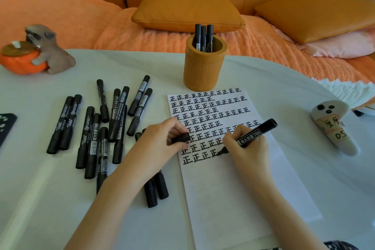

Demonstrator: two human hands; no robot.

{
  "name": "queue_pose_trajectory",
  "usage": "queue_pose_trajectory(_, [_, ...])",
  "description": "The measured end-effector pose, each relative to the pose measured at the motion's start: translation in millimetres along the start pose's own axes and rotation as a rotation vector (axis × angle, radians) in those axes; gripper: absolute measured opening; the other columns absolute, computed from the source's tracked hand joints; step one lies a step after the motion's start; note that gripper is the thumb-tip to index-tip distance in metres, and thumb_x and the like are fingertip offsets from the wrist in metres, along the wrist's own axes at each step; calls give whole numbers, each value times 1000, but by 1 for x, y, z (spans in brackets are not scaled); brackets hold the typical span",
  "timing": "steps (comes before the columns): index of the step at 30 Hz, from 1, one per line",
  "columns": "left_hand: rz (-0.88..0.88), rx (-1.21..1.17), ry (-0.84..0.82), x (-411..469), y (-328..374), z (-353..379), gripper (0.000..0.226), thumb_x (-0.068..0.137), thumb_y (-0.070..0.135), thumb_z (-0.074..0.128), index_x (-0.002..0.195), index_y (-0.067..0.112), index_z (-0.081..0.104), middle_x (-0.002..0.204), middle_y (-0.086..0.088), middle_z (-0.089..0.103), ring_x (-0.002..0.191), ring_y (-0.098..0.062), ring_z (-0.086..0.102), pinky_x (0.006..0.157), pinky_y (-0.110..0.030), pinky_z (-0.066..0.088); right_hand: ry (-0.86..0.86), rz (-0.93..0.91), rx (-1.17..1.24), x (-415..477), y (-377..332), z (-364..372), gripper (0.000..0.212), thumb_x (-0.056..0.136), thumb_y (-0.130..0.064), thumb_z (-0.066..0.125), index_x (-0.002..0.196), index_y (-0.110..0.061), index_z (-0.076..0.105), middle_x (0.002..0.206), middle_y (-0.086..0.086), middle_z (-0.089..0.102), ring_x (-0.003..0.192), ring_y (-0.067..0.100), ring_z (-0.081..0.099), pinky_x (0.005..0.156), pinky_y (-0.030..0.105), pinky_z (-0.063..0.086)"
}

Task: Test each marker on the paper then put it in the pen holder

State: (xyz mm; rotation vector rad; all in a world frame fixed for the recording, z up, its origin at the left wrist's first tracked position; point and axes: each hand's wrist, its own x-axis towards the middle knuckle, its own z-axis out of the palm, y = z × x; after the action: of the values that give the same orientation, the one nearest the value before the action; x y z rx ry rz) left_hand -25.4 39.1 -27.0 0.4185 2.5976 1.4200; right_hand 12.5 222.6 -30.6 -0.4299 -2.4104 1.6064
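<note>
My right hand (248, 148) grips an uncapped black marker (254, 133), its tip touching the white paper (227, 189) at the end of the bottom row of black characters. My left hand (162, 140) rests on the paper's left edge and pinches the marker's black cap (180, 138). Behind the paper stands the orange pen holder (204, 69), with three capped black markers (203, 37) upright in it. Several capped black markers (105, 126) lie loose on the table to the left; two more (156, 189) lie partly under my left forearm.
A dog-and-pumpkin figurine (34, 53) sits at the table's far left. A white ghost-like ornament (334, 126) lies at the right. A dark object (6, 126) pokes in at the left edge. An orange sofa with cushions (188, 10) runs behind the white table (294, 91).
</note>
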Motion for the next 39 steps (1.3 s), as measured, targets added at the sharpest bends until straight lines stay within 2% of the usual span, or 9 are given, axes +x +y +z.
queue_pose_trajectory(3, [-1, 5, -3, 0, 0, 0, 29, 77, 14, 74, 84, 35, 57, 90, 19, 65, 86, 13, 58, 74, 0, 42, 6, -16, 5, 0, -1, -1, 29, 80, -2, 58, 63, 3, 35, 57, 5, 33, 51, 10, 26, 43, 18, 20])
queue_pose_trajectory(15, [-19, 7, -16, -1, 1, -1, 27, 77, 14, 74, 85, 34, 57, 91, 19, 65, 87, 14, 58, 74, 1, 41, 19, -16, 26, 1, 1, -2, 25, 80, -1, 57, 63, 5, 40, 53, 6, 42, 46, 5, 31, 42, 13, 24])
queue_pose_trajectory(17, [-18, 9, -16, -1, 2, -1, 28, 77, 13, 74, 85, 35, 57, 90, 20, 64, 87, 14, 57, 73, 2, 41, 36, 2, 66, 2, 1, -3, 28, 83, -5, 59, 63, 5, 42, 57, 16, 47, 48, 6, 34, 44, 15, 26])
queue_pose_trajectory(20, [-10, 7, -2, -1, 3, -1, 25, 78, 14, 73, 87, 33, 60, 89, 21, 65, 86, 14, 57, 73, 1, 40, 75, 34, 165, 7, 1, -6, 37, 86, -20, 66, 59, -4, 46, 49, 3, 43, 52, 11, 35, 50, 23, 29])
queue_pose_trajectory(25, [7, -77, 44, -1, 8, -2, 20, 78, 20, 74, 95, 29, 67, 92, 17, 70, 88, 7, 62, 74, -5, 44, 45, 68, 391, 15, -7, -7, 49, 89, -39, 61, 69, 6, 56, 50, 7, 37, 48, 15, 33, 46, 18, 28])
queue_pose_trajectory(28, [2, -128, 43, -2, 11, -1, 22, 77, 21, 74, 95, 31, 68, 93, 13, 71, 88, 3, 64, 76, -9, 47, 18, 100, 482, 17, -11, -5, 40, 93, -33, 57, 70, -1, 61, 46, 3, 36, 46, 16, 30, 47, 23, 25])
queue_pose_trajectory(30, [-7, -150, 35, -3, 13, 0, 23, 76, 21, 75, 95, 32, 69, 91, 12, 72, 87, 1, 65, 77, -11, 49, 1, 132, 532, 18, -13, -3, 30, 91, -26, 61, 71, -5, 55, 45, -1, 37, 45, 15, 31, 47, 23, 26])
queue_pose_trajectory(33, [-14, -163, 43, -3, 16, 0, 25, 75, 21, 76, 97, 32, 69, 89, 12, 73, 84, 0, 66, 76, -12, 49, -1, 136, 536, 16, -15, 0, 34, 87, -24, 66, 63, -11, 45, 44, -2, 36, 43, 14, 31, 44, 21, 27])
queue_pose_trajectory(39, [-48, -161, 71, -4, 22, 1, 25, 69, 22, 80, 90, 26, 66, 83, 14, 73, 75, 3, 65, 68, -5, 45, 10, 105, 584, 14, -15, 5, 36, 87, -18, 66, 67, 3, 45, 51, -2, 23, 48, 15, 17, 47, 27, 14])
